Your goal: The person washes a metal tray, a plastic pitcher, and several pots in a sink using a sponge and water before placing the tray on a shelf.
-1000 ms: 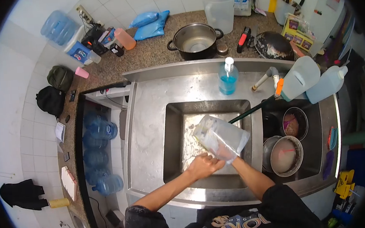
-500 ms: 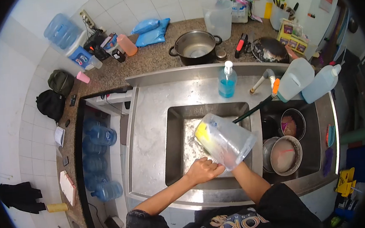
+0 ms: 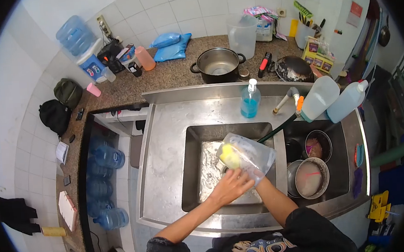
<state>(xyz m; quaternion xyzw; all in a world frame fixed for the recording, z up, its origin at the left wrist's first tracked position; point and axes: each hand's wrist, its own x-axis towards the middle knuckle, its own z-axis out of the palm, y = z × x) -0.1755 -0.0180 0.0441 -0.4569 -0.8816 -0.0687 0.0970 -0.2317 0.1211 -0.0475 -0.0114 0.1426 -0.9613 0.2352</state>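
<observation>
A translucent plastic container (image 3: 258, 153) is tilted over the left sink basin, its mouth toward me. My left hand (image 3: 234, 185) is closed on its near left side, fingers against the wall. My right forearm goes into the container's mouth, and my right hand (image 3: 258, 174) shows only blurrily through the plastic. Through the far end a yellow sponge (image 3: 230, 157) is visible, pressed against the inner wall at my right hand's reach; the fingers on it are indistinct. A green hose (image 3: 277, 131) runs from the tap (image 3: 299, 104) into the basin behind the container.
The left basin (image 3: 197, 173) lies below my hands. In the right basin sit pots, one a pot of cloudy liquid (image 3: 311, 179). A blue soap bottle (image 3: 250, 101) stands behind the sink, two large jugs (image 3: 321, 100) at right. A two-handled pot (image 3: 217, 65) rests on the counter.
The container has shifted slightly left and turned a little. The yellow sponge has moved along inside it. My left hand's fingers have loosened from a fist and lie further along the container's side.
</observation>
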